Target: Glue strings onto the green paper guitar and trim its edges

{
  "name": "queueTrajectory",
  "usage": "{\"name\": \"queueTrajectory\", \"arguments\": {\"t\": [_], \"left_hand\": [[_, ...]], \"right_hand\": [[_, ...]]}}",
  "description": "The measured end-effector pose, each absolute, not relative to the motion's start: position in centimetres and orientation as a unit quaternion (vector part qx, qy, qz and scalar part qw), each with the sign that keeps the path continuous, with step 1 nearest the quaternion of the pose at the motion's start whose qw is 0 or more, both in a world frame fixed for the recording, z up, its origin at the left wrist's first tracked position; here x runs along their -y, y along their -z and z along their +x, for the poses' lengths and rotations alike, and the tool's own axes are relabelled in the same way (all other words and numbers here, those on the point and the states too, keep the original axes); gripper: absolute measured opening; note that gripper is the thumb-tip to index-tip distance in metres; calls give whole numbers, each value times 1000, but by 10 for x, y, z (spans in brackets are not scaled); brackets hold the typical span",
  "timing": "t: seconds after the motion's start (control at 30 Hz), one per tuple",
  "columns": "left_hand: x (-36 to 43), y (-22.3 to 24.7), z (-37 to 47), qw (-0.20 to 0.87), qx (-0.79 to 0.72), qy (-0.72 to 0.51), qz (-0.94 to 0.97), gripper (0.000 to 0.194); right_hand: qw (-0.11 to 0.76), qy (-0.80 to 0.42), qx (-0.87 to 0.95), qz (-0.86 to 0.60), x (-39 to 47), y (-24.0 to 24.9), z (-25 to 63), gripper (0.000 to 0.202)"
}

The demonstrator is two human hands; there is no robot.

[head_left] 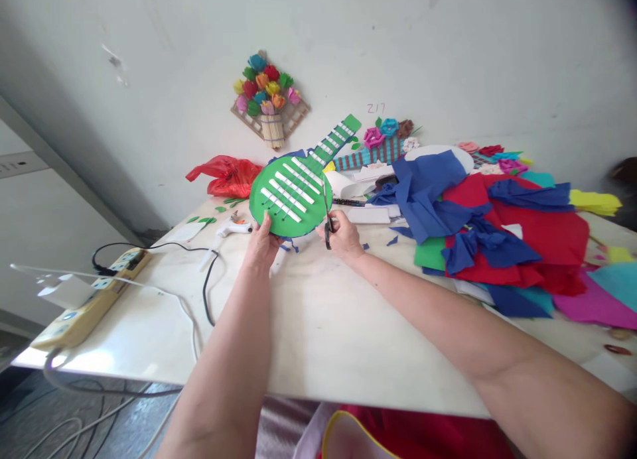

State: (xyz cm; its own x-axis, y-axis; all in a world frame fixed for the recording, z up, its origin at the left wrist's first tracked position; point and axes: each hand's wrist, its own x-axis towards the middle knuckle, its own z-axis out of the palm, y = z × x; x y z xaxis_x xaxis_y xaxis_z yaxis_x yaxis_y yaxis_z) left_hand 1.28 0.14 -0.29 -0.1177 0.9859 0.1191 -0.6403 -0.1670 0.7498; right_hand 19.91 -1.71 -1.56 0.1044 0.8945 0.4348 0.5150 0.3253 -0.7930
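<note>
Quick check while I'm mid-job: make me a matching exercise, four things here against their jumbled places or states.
Things:
1. Left hand
2. Scissors
3. Red plastic bag
4. Power strip

Places or states:
A. Near the wall
B. Holding the green guitar-shaped piece
C. At the left side of the table
D. Held in the right hand

Pairs: 1-B, 2-D, 3-A, 4-C

Scuffed pale wall [458,54], whitish table [338,326], grey cabinet [44,207] at left, grey floor [54,406], bright tabletop glare
</note>
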Motion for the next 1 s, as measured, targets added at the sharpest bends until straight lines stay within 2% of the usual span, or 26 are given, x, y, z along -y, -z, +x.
{"name": "queueTrajectory", "arguments": {"t": [0.1,0.3,0.37,0.47,0.6,0.67,0.73,0.9,1.0], "left_hand": [[1,-1,14,567,-276,-713,309,32],[6,-4,23,555,-276,-719,315,27],[5,-4,24,553,-275,-722,311,27],[4,-4,23,549,-267,-736,293,28],[5,-6,22,548,-259,-753,255,28],[5,-6,23,549,-257,-756,247,30],[4,-4,23,554,-256,-753,247,32],[3,-2,24,565,-261,-739,256,36],[3,-2,25,563,-262,-736,270,36]], "right_hand": [[506,-175,628,-565,19,12,198,29],[617,-350,483,-513,18,16,182,45],[627,-390,432,-517,17,14,182,51],[552,-383,447,-591,14,7,192,49],[331,-195,594,-706,9,-5,212,39],[230,-130,646,-716,8,-12,219,36],[167,-94,680,-707,10,-18,222,34],[108,-40,719,-686,17,-26,223,33],[156,0,735,-660,19,-27,223,24]]}}
